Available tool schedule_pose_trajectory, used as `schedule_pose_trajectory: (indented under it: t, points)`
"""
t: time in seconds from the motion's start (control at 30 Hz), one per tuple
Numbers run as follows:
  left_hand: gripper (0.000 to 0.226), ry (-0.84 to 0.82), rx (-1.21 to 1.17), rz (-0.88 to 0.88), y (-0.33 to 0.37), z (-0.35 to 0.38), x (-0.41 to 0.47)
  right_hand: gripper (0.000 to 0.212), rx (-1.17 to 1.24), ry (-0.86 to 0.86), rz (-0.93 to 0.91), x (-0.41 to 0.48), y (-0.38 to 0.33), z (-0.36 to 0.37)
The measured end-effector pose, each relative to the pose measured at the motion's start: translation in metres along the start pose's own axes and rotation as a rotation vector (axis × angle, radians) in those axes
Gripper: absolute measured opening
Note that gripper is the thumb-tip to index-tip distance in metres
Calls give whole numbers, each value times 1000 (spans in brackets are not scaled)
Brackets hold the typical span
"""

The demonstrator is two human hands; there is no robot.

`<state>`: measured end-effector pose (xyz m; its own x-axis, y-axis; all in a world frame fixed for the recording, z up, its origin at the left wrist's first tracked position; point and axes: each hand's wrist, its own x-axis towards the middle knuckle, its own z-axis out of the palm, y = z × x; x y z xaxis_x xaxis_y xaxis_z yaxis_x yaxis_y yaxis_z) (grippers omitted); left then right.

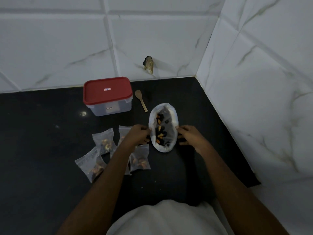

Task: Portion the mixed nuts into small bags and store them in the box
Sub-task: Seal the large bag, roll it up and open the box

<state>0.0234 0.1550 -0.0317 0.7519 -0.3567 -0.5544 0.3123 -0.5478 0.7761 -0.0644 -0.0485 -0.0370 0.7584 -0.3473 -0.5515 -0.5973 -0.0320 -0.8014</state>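
A large clear plastic bag [172,116] with a rolled-down white rim stands open on the black counter, holding mixed nuts [160,133]. My left hand [139,135] pinches its left rim and my right hand [189,136] pinches its right rim. Several small zip bags [105,143] with nuts inside lie to the left, some partly under my left forearm. A clear box with a red lid [107,95] stands shut at the back left.
A small wooden spoon [141,100] lies between the box and the big bag. The black counter [42,133] ends at white marbled tile walls behind and on the right. A chipped hole [149,65] marks the back wall.
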Motion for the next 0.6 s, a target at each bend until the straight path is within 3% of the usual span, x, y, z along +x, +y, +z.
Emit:
schedule_pose_trajectory:
  t: [0.13,0.3,0.43,0.6]
  points:
    - [16,-93,78,11,-1,3,-3,23,158,-146,-12,-7,8,-5]
    - [25,-115,-214,-35,3,9,-3,25,352,-119,13,-9,7,-3]
    - [30,-41,-390,-70,4,13,-4,24,340,21,29,-5,3,3]
    - [33,121,-363,-6,1,17,-6,26,156,223,-9,0,1,13]
